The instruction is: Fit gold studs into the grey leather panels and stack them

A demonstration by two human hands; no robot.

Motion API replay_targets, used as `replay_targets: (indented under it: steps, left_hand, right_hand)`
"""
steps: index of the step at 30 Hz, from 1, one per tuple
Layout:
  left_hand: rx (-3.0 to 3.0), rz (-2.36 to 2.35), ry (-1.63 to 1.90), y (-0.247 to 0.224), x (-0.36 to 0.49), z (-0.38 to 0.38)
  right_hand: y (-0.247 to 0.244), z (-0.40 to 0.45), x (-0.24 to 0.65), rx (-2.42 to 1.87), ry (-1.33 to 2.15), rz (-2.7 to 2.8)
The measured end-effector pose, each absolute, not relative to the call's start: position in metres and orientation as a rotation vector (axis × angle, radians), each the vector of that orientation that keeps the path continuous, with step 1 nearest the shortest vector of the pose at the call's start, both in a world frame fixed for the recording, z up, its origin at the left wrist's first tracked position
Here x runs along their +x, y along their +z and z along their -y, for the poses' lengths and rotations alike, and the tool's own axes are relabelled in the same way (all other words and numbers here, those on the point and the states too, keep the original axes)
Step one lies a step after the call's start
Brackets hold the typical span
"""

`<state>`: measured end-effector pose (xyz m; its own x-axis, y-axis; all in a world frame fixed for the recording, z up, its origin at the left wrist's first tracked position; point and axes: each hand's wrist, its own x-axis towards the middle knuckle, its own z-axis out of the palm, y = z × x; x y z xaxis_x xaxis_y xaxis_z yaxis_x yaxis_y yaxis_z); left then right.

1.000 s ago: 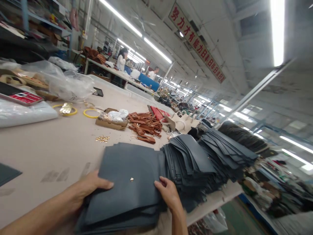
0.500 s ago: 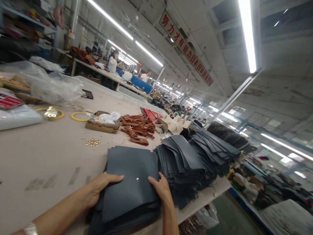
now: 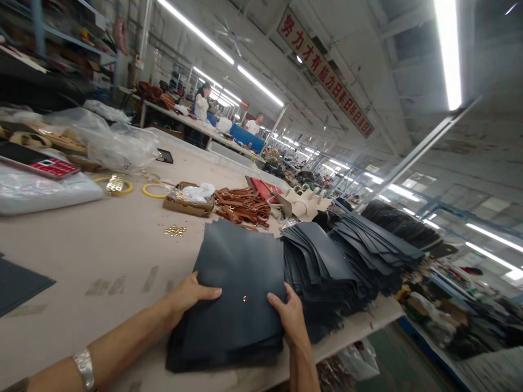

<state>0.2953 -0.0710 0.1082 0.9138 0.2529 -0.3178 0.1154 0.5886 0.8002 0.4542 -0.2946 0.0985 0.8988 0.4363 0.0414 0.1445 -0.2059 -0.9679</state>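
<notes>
A dark blue-grey leather panel (image 3: 241,256) with a small gold fitting lies between my two hands, on top of a stack of similar panels (image 3: 229,356). My left hand (image 3: 190,296) grips its left edge, thumb on the upper face and fingers hidden beneath. At the opposite edge my right hand (image 3: 289,313) holds it the same way, thumb on top. Its far end looks slightly raised. Just right of it, fanned piles of matching panels (image 3: 322,267) overlap along the table (image 3: 134,245).
Small gold rings (image 3: 175,231) lie beyond the stack, near a cardboard box (image 3: 188,207) and brown leather straps (image 3: 241,207). Yellow tape rolls (image 3: 155,190) and plastic bags (image 3: 122,147) are at the left. Another dark panel (image 3: 22,283) sits at the left edge. Co-workers (image 3: 202,103) stand far back.
Both hands have shifted the top panel a little away from me over the stack. The view has swung left, bringing the dark panel at the left edge into sight.
</notes>
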Motion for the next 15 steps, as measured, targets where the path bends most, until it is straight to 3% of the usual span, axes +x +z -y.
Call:
replay_targets:
  steps: [9,15]
  left_hand:
    - [1.182,-0.292,0.186,0.172,0.252,0.034]
    - [1.278,-0.371,0.298,0.148,0.228,0.03]
  right_hand:
    - [0.123,0.295,0.419,-1.557,0.243,0.333]
    - [0.099,0.277,0.398,-1.646,0.149,0.401]
